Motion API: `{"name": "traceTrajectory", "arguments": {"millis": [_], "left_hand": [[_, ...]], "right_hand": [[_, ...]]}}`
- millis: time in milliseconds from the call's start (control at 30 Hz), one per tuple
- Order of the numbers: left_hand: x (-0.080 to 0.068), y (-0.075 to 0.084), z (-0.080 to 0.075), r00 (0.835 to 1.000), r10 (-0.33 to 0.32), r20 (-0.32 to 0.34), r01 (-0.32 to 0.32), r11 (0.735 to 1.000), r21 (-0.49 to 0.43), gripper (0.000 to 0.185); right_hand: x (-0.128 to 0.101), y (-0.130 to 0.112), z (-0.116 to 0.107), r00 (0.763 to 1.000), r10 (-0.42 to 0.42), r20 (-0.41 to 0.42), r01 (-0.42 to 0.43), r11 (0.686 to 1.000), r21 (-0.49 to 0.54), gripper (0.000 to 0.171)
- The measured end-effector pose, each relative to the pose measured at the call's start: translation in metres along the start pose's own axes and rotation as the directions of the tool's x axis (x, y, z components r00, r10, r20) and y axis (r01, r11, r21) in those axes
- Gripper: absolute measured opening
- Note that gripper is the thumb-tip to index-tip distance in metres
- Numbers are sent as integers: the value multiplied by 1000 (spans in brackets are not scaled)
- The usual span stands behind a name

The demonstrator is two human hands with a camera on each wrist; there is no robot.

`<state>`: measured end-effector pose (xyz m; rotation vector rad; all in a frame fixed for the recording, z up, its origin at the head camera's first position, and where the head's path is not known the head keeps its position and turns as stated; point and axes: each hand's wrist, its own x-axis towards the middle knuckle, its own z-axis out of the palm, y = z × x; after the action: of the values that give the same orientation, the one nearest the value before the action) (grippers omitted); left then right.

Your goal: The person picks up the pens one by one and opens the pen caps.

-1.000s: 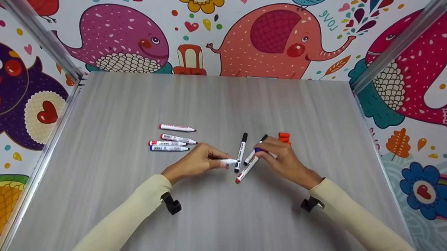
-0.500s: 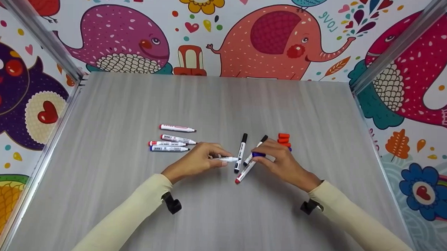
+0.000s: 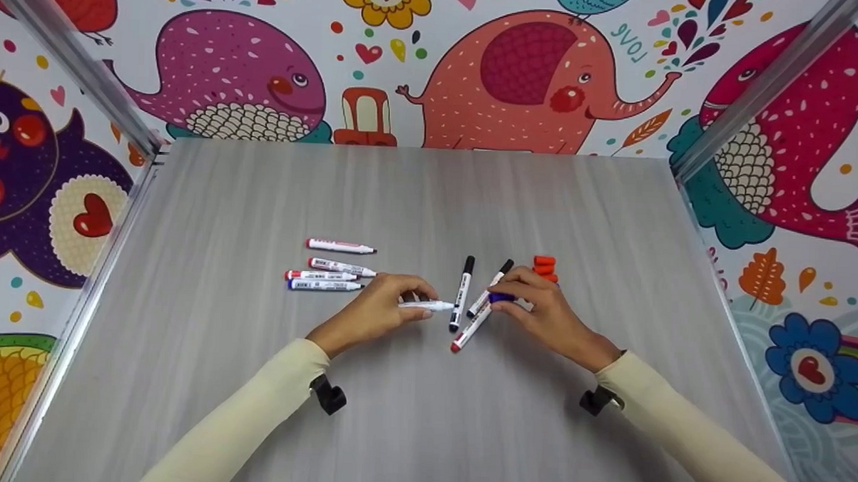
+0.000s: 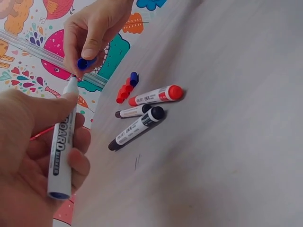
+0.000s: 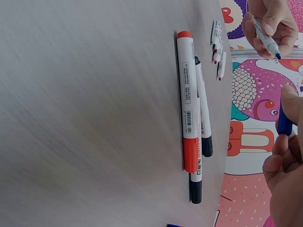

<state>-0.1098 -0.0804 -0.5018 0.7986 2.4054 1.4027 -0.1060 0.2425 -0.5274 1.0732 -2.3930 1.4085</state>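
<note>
My left hand (image 3: 377,307) grips a white whiteboard marker (image 4: 61,146) with a blue end plug, its bare tip pointing toward the other hand. Between thumb and fingers, my right hand (image 3: 551,316) pinches a blue marker cap (image 4: 85,64), apart from the tip, its hollow end visible in the left wrist view. Both hands are raised over the table. Below and between them lie capped markers: a black one (image 3: 463,292), another black one (image 3: 498,275), and a red one (image 3: 471,332) resting close against the second.
Several uncapped markers (image 3: 339,246) lie side by side at the left, red and blue at their ends. Loose red caps (image 4: 125,90) and a blue cap (image 4: 134,78) sit beyond the right hand. Patterned panels and metal posts (image 3: 770,89) edge the grey table (image 3: 416,198).
The right hand with the blue cap has shifted slightly. The marker in the left hand has turned a little, and more of its barrel shows in the head view.
</note>
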Motion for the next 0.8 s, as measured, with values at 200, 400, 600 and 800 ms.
{"name": "traceTrajectory", "arguments": {"millis": [200, 400, 600, 800], "left_hand": [[-3, -2, -1, 1000, -13, -13, 13, 1000, 19, 16], [-5, -4, 0, 998, 40, -42, -38, 998, 52, 14], [-9, -6, -1, 996, 61, -66, -55, 995, 88, 14], [-14, -9, -5, 996, 48, -73, -39, 992, 119, 14]], "right_hand": [[-3, 2, 1, 999, -31, -27, 31, 999, 12, 38], [-7, 3, -2, 1000, -6, -19, 5, 1000, -30, 43], [-10, 4, -3, 1000, 16, -3, -16, 999, -34, 43], [-12, 3, -4, 999, 47, -2, -48, 998, -32, 41]]}}
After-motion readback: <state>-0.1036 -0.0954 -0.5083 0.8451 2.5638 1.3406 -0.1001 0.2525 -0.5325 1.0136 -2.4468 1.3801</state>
